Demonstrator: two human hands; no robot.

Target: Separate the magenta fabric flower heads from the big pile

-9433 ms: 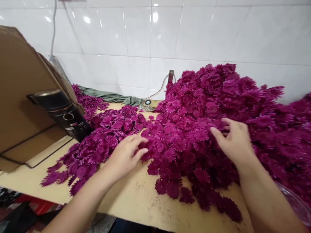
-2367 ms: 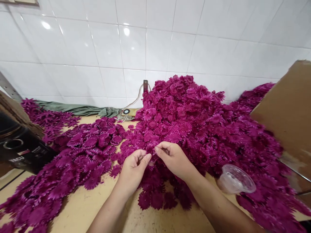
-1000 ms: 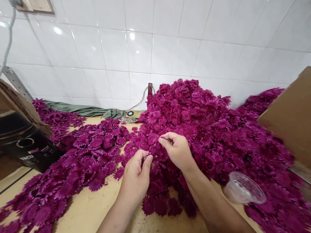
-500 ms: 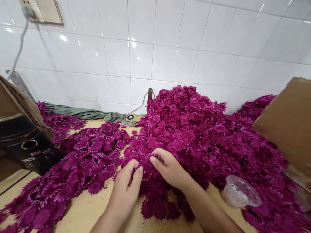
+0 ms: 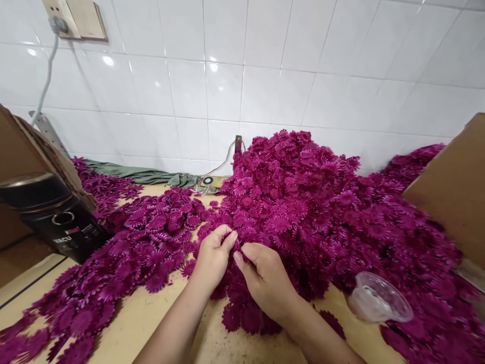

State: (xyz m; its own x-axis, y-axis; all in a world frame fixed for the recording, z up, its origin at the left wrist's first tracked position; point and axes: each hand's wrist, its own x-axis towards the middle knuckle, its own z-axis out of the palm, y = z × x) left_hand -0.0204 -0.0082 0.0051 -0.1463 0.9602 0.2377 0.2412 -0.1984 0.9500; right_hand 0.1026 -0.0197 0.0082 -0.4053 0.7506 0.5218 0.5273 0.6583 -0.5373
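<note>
A tall heap of magenta fabric flower heads (image 5: 310, 202) covers the right half of the wooden table (image 5: 151, 318). A flatter spread of the same flower heads (image 5: 125, 258) lies to the left. My left hand (image 5: 212, 258) and my right hand (image 5: 265, 275) meet at the heap's near edge. Both hands have their fingers pinched together on one flower head (image 5: 238, 246) between them.
A black appliance (image 5: 56, 217) stands at the left before a cardboard sheet (image 5: 18, 151). Another cardboard flap (image 5: 454, 187) rises at the right. A clear plastic cup (image 5: 379, 303) lies on its side near my right forearm. A green cloth (image 5: 144, 175) and a cable run along the tiled wall.
My hands have come together and moved slightly up the heap's edge, fingertips now pinching the same flower. The camera tilted a little; the piles stay as they were.
</note>
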